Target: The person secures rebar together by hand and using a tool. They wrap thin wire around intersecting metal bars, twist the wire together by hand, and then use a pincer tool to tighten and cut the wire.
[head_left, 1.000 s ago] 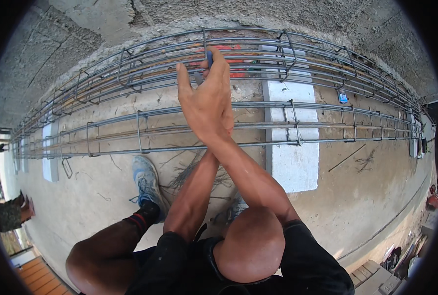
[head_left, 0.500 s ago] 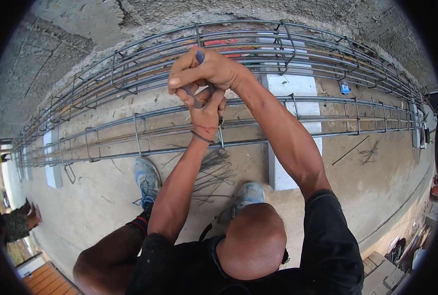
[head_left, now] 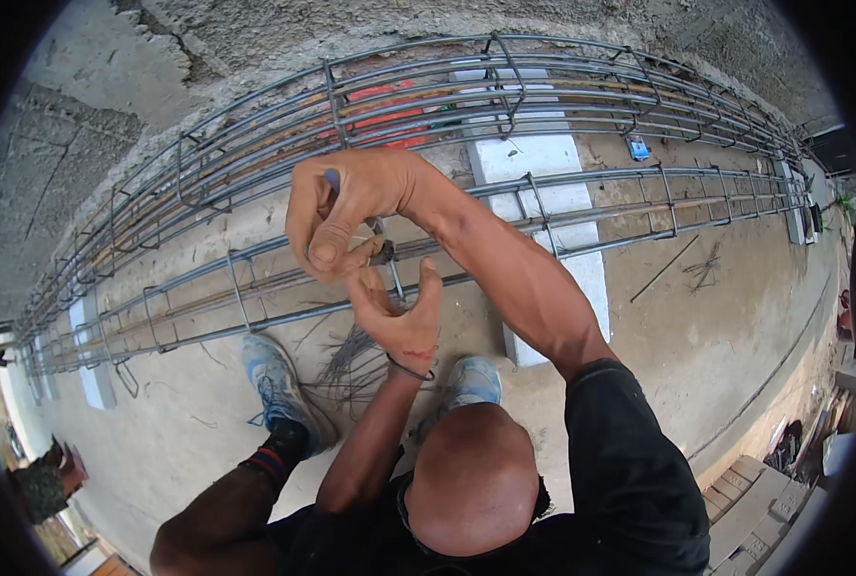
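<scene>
right hand [head_left: 346, 211] hides most of the blue-handled tool [head_left: 333, 180].

Even, soft daylight with faint shadows; sharp centre, strong fisheye bending and black vignette at the rim.

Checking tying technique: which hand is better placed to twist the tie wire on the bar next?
Probably the right. The right hand grips the blue-handled tool right at the rebar cage; the left hand is open just below, holding nothing.
</scene>
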